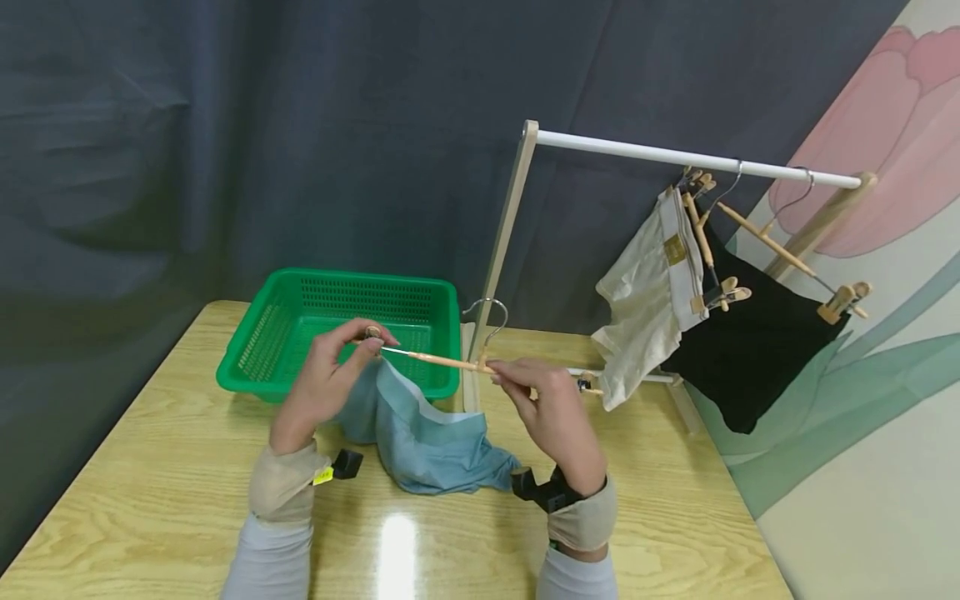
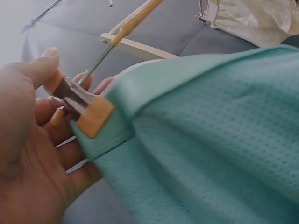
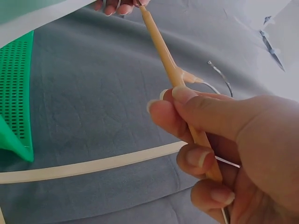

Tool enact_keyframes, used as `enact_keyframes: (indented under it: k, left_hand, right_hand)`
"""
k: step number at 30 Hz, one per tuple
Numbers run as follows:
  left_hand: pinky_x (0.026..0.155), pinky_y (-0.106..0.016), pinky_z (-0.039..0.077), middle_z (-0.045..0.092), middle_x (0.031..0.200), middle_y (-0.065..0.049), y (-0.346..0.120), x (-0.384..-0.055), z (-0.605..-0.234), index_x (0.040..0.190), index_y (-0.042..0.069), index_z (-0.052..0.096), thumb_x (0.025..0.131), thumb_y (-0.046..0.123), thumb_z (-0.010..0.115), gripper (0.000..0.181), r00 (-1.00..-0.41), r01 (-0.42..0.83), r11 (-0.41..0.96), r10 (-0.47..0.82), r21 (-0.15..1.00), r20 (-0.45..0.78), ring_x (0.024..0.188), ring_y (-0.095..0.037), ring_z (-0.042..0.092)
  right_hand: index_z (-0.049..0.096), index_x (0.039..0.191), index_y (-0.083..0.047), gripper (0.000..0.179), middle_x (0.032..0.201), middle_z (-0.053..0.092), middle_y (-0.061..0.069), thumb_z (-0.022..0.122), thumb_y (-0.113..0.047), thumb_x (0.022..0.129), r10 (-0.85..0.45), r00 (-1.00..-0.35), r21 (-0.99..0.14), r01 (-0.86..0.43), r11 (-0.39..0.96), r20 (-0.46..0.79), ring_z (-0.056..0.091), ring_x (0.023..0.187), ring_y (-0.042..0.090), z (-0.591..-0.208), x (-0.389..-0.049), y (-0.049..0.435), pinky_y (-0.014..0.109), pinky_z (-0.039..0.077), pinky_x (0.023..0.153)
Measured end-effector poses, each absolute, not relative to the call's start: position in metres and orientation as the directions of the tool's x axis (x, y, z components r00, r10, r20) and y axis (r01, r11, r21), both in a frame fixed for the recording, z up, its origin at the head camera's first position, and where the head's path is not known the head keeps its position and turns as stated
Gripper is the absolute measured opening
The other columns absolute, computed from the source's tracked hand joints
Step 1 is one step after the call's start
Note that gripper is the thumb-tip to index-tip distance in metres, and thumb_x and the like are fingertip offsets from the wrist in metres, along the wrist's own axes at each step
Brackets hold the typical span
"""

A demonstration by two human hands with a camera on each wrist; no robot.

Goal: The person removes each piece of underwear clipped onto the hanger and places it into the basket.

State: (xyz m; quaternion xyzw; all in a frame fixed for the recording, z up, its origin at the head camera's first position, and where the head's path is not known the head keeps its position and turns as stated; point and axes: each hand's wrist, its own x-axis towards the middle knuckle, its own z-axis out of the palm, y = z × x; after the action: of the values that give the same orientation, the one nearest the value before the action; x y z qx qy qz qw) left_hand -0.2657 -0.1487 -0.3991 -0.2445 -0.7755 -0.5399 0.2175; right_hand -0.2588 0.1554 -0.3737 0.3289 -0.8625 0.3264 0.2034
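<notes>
A clip hanger (image 1: 442, 360) with a wooden bar is held level above the table. My left hand (image 1: 322, 379) pinches the wooden clip (image 2: 96, 116) at its left end between thumb and fingers. In the left wrist view, that clip sits on the waistband corner of a teal garment (image 1: 435, 450) of dotted fabric. The rest of the garment droops to the table. My right hand (image 1: 551, 408) grips the bar (image 3: 161, 44) just right of the metal hook (image 1: 498, 312). The hanger's other clip (image 1: 585, 386) shows beyond the right hand, apart from the garment.
A green plastic basket (image 1: 262, 383) stands behind the left hand. To the right, a rack with a white rail (image 1: 622, 148) carries a cream garment (image 1: 645, 283) and a black garment (image 1: 750, 333) on clip hangers. A dark curtain (image 1: 360, 150) hangs behind the wooden table (image 1: 180, 467).
</notes>
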Motion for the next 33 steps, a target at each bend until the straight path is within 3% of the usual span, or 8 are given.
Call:
enact_keyframes:
  k: [7, 14, 26, 33]
  left_hand:
    - [0.077, -0.023, 0.050, 0.073, 0.098, -0.007, -0.143, -0.275, -0.403, 0.101, 0.006, 0.073, 0.105, 0.009, 0.056, 0.017, -0.723, 0.686, 0.215, 0.092, 0.695, 0.685, 0.091, -0.011, 0.063]
    - [0.081, -0.023, 0.051, 0.075, 0.097, 0.005, -0.142, -0.281, -0.408, 0.100, 0.002, 0.074, 0.103, 0.031, 0.057, 0.033, -0.682, 0.730, 0.127, 0.059, 0.672, 0.729, 0.094, -0.008, 0.066]
    - [0.069, -0.022, 0.055, 0.076, 0.096, 0.006, -0.141, -0.282, -0.410, 0.099, -0.004, 0.075, 0.103, 0.021, 0.059, 0.029, -0.662, 0.748, 0.086, 0.032, 0.658, 0.749, 0.086, -0.014, 0.068]
    - [0.071, -0.023, 0.054, 0.074, 0.095, 0.001, -0.141, -0.282, -0.412, 0.100, -0.001, 0.072, 0.104, 0.005, 0.055, 0.018, -0.732, 0.680, 0.105, 0.059, 0.725, 0.678, 0.087, -0.009, 0.065]
  right_hand:
    - [0.079, 0.115, -0.011, 0.023, 0.096, 0.077, 0.001, 0.072, -0.007, 0.094, -0.424, -0.698, -0.424, -0.700, 0.575, 0.578, 0.046, 0.059, 0.005, -0.372, -0.261, 0.156, 0.022, 0.040, 0.051]
    - [0.079, 0.116, -0.011, 0.023, 0.094, 0.076, 0.002, 0.070, -0.008, 0.095, -0.431, -0.700, -0.436, -0.702, 0.563, 0.569, 0.045, 0.059, 0.006, -0.371, -0.260, 0.156, 0.022, 0.038, 0.051]
    - [0.079, 0.116, -0.011, 0.023, 0.094, 0.076, 0.001, 0.071, -0.007, 0.095, -0.429, -0.705, -0.436, -0.696, 0.570, 0.565, 0.045, 0.059, 0.006, -0.370, -0.259, 0.155, 0.023, 0.039, 0.051]
    - [0.078, 0.117, -0.011, 0.023, 0.099, 0.077, 0.001, 0.071, -0.009, 0.095, -0.424, -0.713, -0.423, -0.685, 0.594, 0.558, 0.047, 0.060, 0.006, -0.371, -0.257, 0.155, 0.023, 0.042, 0.053]
